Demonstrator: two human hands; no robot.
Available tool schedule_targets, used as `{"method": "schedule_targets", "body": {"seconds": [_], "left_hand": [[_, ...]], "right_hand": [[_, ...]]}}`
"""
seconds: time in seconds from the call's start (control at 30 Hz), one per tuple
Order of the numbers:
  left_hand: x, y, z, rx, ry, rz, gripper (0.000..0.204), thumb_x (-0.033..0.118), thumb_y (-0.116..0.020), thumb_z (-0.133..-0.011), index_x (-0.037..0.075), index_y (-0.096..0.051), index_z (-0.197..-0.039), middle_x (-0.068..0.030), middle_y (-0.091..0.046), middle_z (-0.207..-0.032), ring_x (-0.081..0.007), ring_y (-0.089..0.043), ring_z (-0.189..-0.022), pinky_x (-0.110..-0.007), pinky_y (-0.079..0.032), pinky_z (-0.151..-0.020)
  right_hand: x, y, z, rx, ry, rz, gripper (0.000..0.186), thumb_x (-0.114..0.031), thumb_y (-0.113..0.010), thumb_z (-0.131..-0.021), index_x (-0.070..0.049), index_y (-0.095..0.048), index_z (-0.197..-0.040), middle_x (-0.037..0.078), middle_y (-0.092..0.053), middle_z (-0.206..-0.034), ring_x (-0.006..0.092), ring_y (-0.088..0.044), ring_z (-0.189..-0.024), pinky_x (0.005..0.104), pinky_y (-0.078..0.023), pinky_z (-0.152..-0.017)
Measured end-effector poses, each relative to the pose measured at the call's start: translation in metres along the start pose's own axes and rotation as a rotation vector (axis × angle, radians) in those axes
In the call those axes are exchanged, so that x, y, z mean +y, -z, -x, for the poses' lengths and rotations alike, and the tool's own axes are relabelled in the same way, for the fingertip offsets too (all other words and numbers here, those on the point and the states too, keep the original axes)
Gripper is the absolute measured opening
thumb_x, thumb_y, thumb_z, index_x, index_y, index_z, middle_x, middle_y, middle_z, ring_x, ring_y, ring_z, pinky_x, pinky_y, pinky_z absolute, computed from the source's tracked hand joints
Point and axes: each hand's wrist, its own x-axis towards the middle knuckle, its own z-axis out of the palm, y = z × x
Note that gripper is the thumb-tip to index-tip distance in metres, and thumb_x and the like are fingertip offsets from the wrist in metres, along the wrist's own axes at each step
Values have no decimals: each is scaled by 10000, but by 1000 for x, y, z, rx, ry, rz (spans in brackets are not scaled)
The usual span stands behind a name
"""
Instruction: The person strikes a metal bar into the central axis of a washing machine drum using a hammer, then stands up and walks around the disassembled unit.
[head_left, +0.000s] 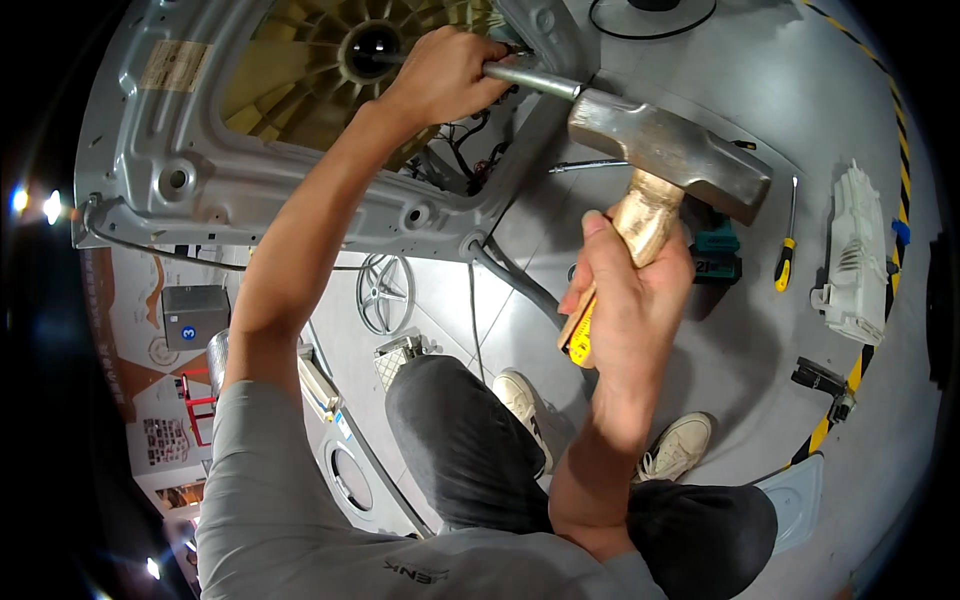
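Observation:
My left hand [450, 78] is closed around a metal rod [540, 80]. One end of the rod points at the dark centre hub [372, 48] of a yellowish ribbed plastic tub [275, 95], inside the opening of a grey metal machine cabinet [280, 200]. My right hand [640, 290] grips a sledgehammer [670, 150] low on its short wooden handle, close below the head. The steel head is at the rod's outer end; I cannot tell whether they touch. Wires show in the cabinet beside the tub.
On the floor lie a spoked pulley wheel [385, 295], a yellow-black screwdriver [787, 245], a long metal tool [588, 166], a teal power tool [717, 255] and a white plastic part [858, 260]. Striped tape [903, 150] runs along the right. A grey hose [520, 280] hangs from the cabinet.

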Motion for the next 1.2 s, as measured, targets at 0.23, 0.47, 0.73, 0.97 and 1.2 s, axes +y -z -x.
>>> {"method": "schedule_targets", "body": {"seconds": [0.23,0.47,0.73,0.97,1.2], "left_hand": [[0,-3,-3,31,-24,53,206,209,-573,-690,49,-678,-766,-170,-569,-603,-365,-564,-618,-433,-454,-601],[-2,-4,8,40,-88,75,247,189,-548,-752,-31,-502,-650,-203,-449,-576,-404,-430,-579,-461,-330,-539],[0,-9,6,61,-51,87,215,177,-548,-731,-25,-523,-661,-205,-457,-580,-403,-445,-585,-453,-350,-544],[-8,-9,13,-10,-46,51,138,163,-543,-661,26,-531,-652,-186,-480,-594,-385,-478,-608,-447,-377,-564],[0,-4,-4,43,-40,-2,146,177,-549,-648,42,-587,-687,-160,-521,-597,-359,-514,-595,-431,-401,-562]], "right_hand": [[1,3,-5,7,-17,-20,105,-70,-569,-851,-23,-474,-848,19,-466,-535,79,-436,-390,229,-389,-367],[-19,51,8,480,176,-80,122,-117,-651,-821,-66,-557,-881,10,-513,-541,90,-465,-377,218,-366,-354],[-61,104,45,547,449,52,246,-292,-503,-915,-67,-523,-816,7,-426,-538,83,-431,-443,188,-368,-452],[-12,9,16,178,-30,79,111,-107,-591,-862,-59,-495,-833,0,-483,-540,77,-439,-379,231,-353,-360],[-38,51,25,447,208,-19,134,-112,-596,-835,-28,-510,-893,20,-451,-524,81,-401,-373,223,-374,-352]]}}
